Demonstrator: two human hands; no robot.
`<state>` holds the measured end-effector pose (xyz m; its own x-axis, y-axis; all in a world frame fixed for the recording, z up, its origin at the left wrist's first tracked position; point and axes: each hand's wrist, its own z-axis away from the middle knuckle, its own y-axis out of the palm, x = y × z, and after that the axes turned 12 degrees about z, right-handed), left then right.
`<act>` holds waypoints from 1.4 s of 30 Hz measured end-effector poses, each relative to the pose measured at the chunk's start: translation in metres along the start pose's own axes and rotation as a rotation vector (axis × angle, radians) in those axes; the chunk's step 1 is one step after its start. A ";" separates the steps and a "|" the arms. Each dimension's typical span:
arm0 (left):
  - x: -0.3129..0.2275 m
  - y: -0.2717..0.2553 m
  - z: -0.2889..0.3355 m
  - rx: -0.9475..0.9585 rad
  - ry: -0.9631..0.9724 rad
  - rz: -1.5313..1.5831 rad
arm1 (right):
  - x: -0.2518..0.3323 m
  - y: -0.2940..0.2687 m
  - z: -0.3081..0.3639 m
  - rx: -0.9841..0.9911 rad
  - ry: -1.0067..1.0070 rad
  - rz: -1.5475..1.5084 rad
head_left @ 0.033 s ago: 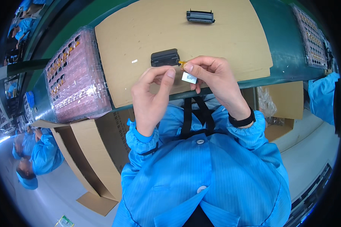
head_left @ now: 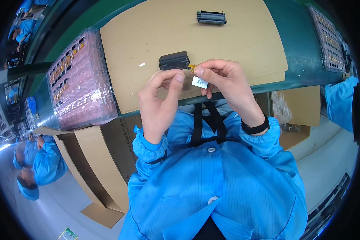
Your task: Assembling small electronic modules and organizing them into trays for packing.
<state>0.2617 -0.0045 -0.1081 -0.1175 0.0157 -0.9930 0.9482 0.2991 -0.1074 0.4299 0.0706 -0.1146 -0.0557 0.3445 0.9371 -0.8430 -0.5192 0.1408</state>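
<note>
Between the thumb and forefinger of my right hand (head_left: 224,78) is a small orange flex cable (head_left: 193,68). A white printed label (head_left: 199,82) hangs just below the pinch and seems to belong to it. My left hand (head_left: 160,96) has its thumb and forefinger closed together beside the cable's near left; anything between those tips is hidden. Right beyond my fingertips, a black rectangular plastic housing (head_left: 174,61) lies on the cardboard sheet (head_left: 236,44). The cable's dark end comes close to the housing's right end, and I cannot tell whether they touch.
Farther back on the cardboard lies another black plastic part (head_left: 211,18). Stacked clear-pink blister trays (head_left: 78,86) with orange-and-black pieces stand at the left; another tray (head_left: 327,40) is far right. Open cardboard boxes (head_left: 94,160) flank me below the table edge. Co-workers (head_left: 48,160) are nearby.
</note>
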 end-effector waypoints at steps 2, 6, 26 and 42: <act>-0.001 -0.004 -0.001 -0.012 -0.008 -0.011 | 0.000 0.001 0.001 -0.003 0.007 0.006; -0.009 -0.010 -0.012 -0.075 0.129 -0.407 | -0.002 -0.002 0.004 -0.016 0.022 0.018; 0.000 -0.017 -0.050 0.306 -0.337 -0.212 | -0.004 -0.024 0.015 -0.076 0.063 -0.040; 0.007 -0.007 -0.034 -0.046 -0.280 0.520 | -0.001 -0.018 0.014 0.018 0.024 -0.089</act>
<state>0.2445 0.0257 -0.1124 0.4475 -0.0796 -0.8907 0.8459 0.3609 0.3927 0.4530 0.0686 -0.1136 0.0058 0.4084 0.9128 -0.8355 -0.4996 0.2288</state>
